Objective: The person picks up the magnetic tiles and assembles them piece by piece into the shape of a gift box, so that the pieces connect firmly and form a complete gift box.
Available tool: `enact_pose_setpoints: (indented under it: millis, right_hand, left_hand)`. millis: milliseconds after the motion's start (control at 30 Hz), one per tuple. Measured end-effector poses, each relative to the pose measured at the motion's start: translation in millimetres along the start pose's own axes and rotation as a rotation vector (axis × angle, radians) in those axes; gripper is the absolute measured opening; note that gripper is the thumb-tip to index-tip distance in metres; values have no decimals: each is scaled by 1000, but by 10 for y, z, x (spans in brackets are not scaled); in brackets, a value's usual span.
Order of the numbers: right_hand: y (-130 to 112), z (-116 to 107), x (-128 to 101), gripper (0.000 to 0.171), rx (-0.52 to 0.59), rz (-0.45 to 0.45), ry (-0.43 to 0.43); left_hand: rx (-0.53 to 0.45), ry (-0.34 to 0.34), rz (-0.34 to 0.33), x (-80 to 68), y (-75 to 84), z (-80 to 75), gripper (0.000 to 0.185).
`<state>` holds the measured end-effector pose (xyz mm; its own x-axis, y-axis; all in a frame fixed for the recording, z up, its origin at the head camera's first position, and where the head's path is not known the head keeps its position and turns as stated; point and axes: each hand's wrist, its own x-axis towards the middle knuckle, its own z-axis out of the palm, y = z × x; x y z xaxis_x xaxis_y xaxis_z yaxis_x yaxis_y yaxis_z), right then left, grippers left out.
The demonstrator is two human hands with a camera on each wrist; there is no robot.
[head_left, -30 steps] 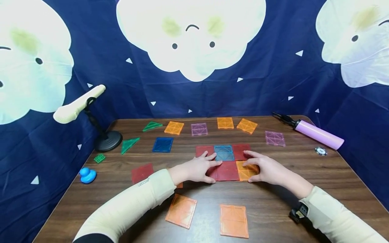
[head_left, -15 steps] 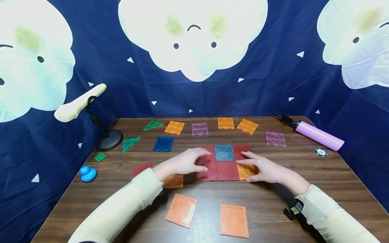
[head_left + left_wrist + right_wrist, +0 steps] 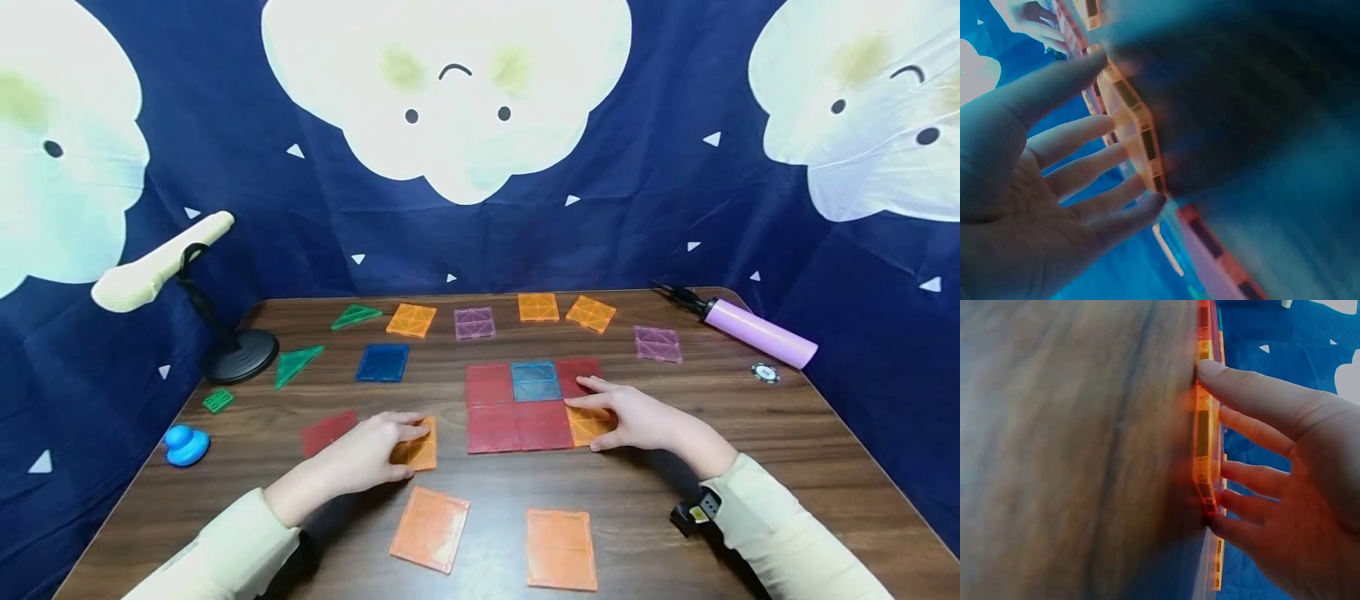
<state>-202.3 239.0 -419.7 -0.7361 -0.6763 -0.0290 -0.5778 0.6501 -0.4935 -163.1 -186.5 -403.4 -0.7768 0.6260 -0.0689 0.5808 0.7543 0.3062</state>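
A two-row grid of flat square tiles lies mid-table: red [image 3: 489, 385], blue [image 3: 536, 381] and red [image 3: 573, 371] behind, two red [image 3: 517, 427] and one orange tile [image 3: 583, 427] in front. My right hand [image 3: 607, 417] rests with straight fingers on that orange tile [image 3: 1202, 434] at the grid's right end. My left hand [image 3: 390, 450] lies left of the grid, with its straight fingers and thumb touching a loose orange tile [image 3: 422, 454], which the left wrist view shows as an orange tile [image 3: 1132, 125] seen edge-on.
Two orange tiles [image 3: 429, 529] [image 3: 561, 548] lie near the front edge, a red tile [image 3: 328, 432] and a blue tile [image 3: 382, 362] on the left. More orange, purple and green tiles line the back. A microphone stand [image 3: 240, 354], a blue duck [image 3: 186, 444] and a pink pump [image 3: 753, 332] sit at the sides.
My left hand left the grid's left side and moved left and toward me onto the loose orange tile. My right hand stayed on the grid's orange tile.
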Motion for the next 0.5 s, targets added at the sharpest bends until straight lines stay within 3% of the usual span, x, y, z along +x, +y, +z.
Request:
enact_pose_setpoints:
  millis: [267,500]
  right_hand:
    - [13,-37,-16,67,-12,-3,9]
    - [-9,-34,5,67,-11,-11,12]
  left_hand:
    - [7,1,58,292,64,37,56]
    - [-12,-18,37,349,148,23,55]
